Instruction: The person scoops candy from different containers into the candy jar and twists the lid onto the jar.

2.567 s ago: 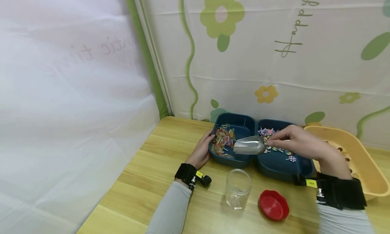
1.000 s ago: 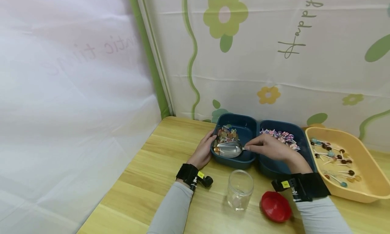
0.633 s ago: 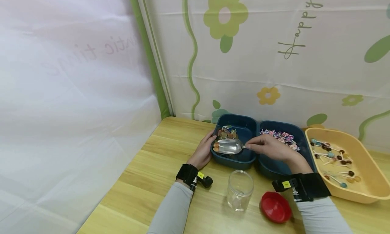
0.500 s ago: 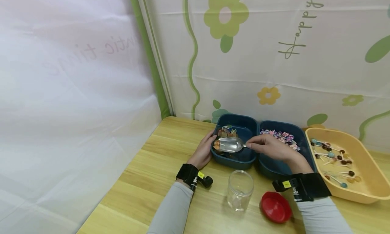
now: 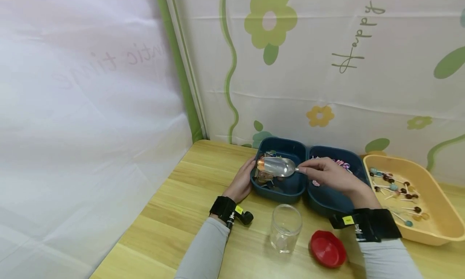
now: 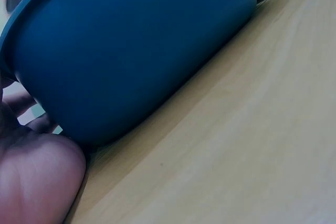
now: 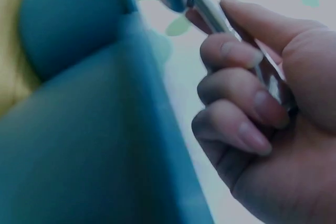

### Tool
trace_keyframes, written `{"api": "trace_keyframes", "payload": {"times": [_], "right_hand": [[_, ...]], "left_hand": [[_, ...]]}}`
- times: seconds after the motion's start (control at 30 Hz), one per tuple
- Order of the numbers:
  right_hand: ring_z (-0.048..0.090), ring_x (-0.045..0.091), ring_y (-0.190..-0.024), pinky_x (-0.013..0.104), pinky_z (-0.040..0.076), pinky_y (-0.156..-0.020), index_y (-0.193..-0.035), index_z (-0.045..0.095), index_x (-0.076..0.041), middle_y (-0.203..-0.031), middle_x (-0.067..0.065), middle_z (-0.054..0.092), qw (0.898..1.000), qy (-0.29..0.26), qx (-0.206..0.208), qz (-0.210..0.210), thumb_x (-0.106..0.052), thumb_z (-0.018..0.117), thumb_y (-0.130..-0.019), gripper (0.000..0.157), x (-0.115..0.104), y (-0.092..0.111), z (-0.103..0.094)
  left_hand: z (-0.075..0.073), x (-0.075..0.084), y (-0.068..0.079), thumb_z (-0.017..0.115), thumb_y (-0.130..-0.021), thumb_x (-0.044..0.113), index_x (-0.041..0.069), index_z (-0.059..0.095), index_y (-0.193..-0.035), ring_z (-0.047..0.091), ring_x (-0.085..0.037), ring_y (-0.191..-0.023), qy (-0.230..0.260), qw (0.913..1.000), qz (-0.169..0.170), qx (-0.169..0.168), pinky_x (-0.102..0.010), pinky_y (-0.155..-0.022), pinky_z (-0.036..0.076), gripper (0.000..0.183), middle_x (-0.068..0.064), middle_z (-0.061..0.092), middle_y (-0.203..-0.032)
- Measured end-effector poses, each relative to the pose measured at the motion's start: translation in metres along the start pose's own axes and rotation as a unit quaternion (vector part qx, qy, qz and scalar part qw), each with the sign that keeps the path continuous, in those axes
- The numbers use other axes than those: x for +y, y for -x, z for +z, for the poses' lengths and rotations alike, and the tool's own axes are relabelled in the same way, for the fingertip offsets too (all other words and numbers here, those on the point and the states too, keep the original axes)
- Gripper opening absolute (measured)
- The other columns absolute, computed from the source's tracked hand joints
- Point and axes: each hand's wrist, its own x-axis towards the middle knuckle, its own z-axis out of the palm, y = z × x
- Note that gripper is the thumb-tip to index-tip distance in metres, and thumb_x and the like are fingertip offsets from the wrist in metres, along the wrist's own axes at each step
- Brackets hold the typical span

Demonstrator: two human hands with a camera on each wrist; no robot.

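Observation:
My right hand (image 5: 332,174) grips the handle of a metal scoop (image 5: 281,166), fingers curled round it in the right wrist view. The scoop is over the left blue bin (image 5: 279,196), with orange candies (image 5: 260,165) at its mouth. Lollipop-like pieces (image 5: 267,177) on short sticks lie in that bin beneath, partly hidden by the scoop. My left hand (image 5: 239,184) holds the bin's left side, thumb at the rim; in the left wrist view its palm rests beside the bin wall (image 6: 131,51).
A second blue bin (image 5: 323,204) with swirled candies (image 5: 341,163) adjoins on the right, partly behind my right hand. Beyond it stands a yellow bin (image 5: 439,214) of small lollipops. A clear jar (image 5: 285,230) and a red lid (image 5: 327,248) sit in front. A printed curtain hangs behind.
The scoop came left from above the second bin into the left bin, then rose slightly with orange candies at its mouth. The left hand stayed on the bin.

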Motion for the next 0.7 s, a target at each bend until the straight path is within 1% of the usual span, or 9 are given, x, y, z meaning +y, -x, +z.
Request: {"api": "trace_keyframes", "payload": {"times": [0.07,0.17,0.23,0.33,0.5,0.57,0.7], "right_hand": [[0.050,0.028,-0.056,0.033,0.044,-0.051,-0.123,0.072,-0.005,-0.072,0.014,0.050,1.000,-0.010,0.007,-0.013,-0.019,0.056,-0.107,0.026,-0.004,0.004,-0.006],[0.045,0.029,-0.053,0.035,0.042,-0.050,-0.125,0.070,-0.004,-0.065,0.011,0.046,0.999,-0.019,0.023,-0.024,-0.017,0.054,-0.108,0.027,-0.014,0.011,-0.015],[0.043,0.027,-0.053,0.037,0.041,-0.050,-0.125,0.069,-0.002,-0.064,0.008,0.044,0.999,-0.019,0.031,-0.033,-0.015,0.053,-0.108,0.027,-0.021,0.017,-0.020],[0.044,0.027,-0.052,0.038,0.042,-0.048,-0.125,0.069,-0.001,-0.064,0.006,0.045,0.998,-0.014,0.044,-0.047,-0.011,0.053,-0.108,0.025,-0.032,0.027,-0.026],[0.044,0.022,-0.051,0.036,0.042,-0.047,-0.122,0.070,-0.002,-0.062,0.004,0.041,0.995,0.004,0.058,-0.078,-0.004,0.051,-0.107,0.024,-0.050,0.042,-0.035],[0.048,0.020,-0.056,0.034,0.044,-0.049,-0.122,0.070,-0.002,-0.066,0.003,0.047,0.994,0.013,0.065,-0.086,-0.001,0.051,-0.106,0.025,-0.057,0.049,-0.039],[0.049,0.020,-0.060,0.033,0.043,-0.048,-0.123,0.071,-0.005,-0.072,0.003,0.052,0.992,0.034,0.079,-0.088,0.001,0.052,-0.105,0.027,-0.069,0.064,-0.047]], "left_hand": [[0.000,0.000,0.000,0.032,-0.115,0.024,0.014,0.036,-0.159,0.028,-0.021,-0.152,-0.002,1.0000,-0.006,0.006,-0.041,-0.124,0.025,0.046,-0.005,0.033,-0.164],[0.000,0.001,0.000,0.033,-0.114,0.024,0.016,0.037,-0.159,0.029,-0.021,-0.152,-0.004,0.9999,-0.010,0.009,-0.041,-0.123,0.025,0.045,-0.005,0.033,-0.164],[0.000,0.001,0.001,0.033,-0.114,0.024,0.015,0.037,-0.159,0.029,-0.022,-0.152,-0.003,0.9999,-0.009,0.005,-0.041,-0.123,0.025,0.045,-0.006,0.033,-0.165],[0.001,0.002,0.002,0.034,-0.114,0.021,0.015,0.038,-0.158,0.029,-0.023,-0.152,-0.006,1.0000,-0.008,0.002,-0.042,-0.123,0.025,0.045,-0.007,0.032,-0.165],[0.002,0.003,0.004,0.035,-0.114,0.018,0.015,0.040,-0.158,0.027,-0.024,-0.153,-0.008,0.9999,-0.008,0.006,-0.043,-0.124,0.024,0.045,-0.008,0.031,-0.166],[0.001,0.003,0.004,0.035,-0.114,0.018,0.014,0.039,-0.158,0.025,-0.025,-0.153,-0.007,0.9999,-0.008,0.005,-0.043,-0.124,0.023,0.045,-0.009,0.030,-0.166],[0.002,0.002,0.004,0.035,-0.114,0.018,0.013,0.036,-0.159,0.024,-0.025,-0.154,-0.006,0.9999,-0.009,0.001,-0.043,-0.125,0.022,0.046,-0.010,0.028,-0.167]]}}
